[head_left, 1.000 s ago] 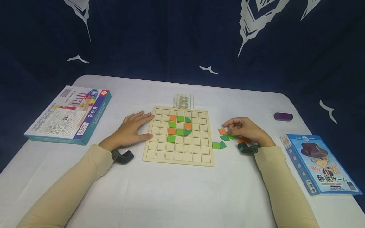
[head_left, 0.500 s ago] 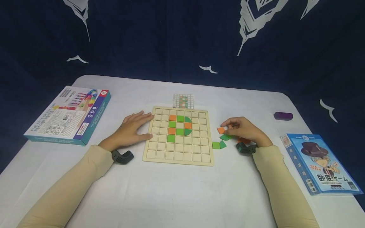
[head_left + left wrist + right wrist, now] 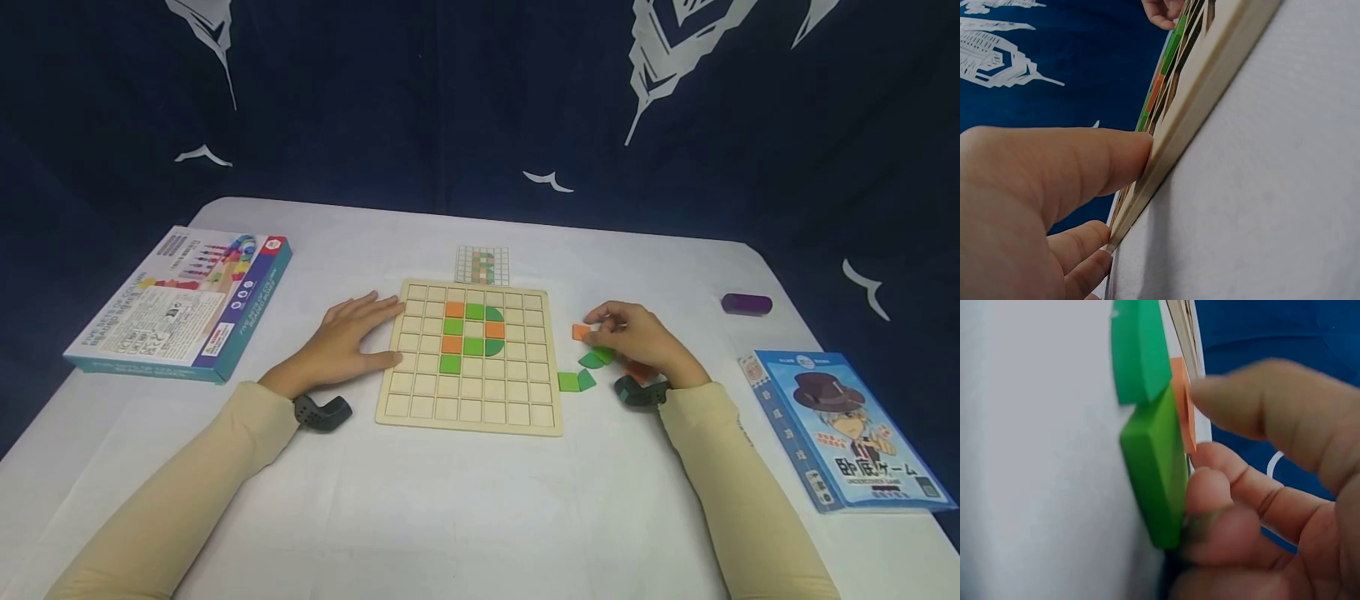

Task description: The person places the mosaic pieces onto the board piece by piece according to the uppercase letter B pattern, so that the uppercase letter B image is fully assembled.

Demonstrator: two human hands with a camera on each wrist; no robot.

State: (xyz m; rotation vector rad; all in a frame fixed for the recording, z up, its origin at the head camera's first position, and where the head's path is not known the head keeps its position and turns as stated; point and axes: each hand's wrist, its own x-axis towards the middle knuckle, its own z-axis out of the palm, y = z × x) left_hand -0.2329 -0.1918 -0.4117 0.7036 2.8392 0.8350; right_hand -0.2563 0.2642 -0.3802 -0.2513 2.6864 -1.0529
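Observation:
A wooden grid board (image 3: 468, 417) lies mid-table with orange and green tiles set in several of its squares. My left hand (image 3: 341, 346) rests at the board's left edge; in the left wrist view its thumb (image 3: 1097, 159) touches the rim, fingers straight. To the right of the board, my right hand (image 3: 633, 333) pinches an orange square tile (image 3: 581, 332) between thumb and fingers. Just below that hand lie a light green square tile (image 3: 603, 355) and a dark green curved tile (image 3: 590, 361). In the right wrist view, the orange tile (image 3: 1182, 403) stands partly behind the green square (image 3: 1157, 469).
A small pattern card (image 3: 482, 266) lies behind the board. Another green square (image 3: 567, 382) and a green curved tile (image 3: 586, 381) sit near its right edge, with orange tiles (image 3: 639, 372) under the right wrist. Boxes (image 3: 180, 300) (image 3: 847, 433) flank both sides; a purple object (image 3: 746, 304) lies back right.
My right hand has moved slightly away from me, and the orange square tile has shifted and turned with it. More of the light green square shows. My left hand stays put.

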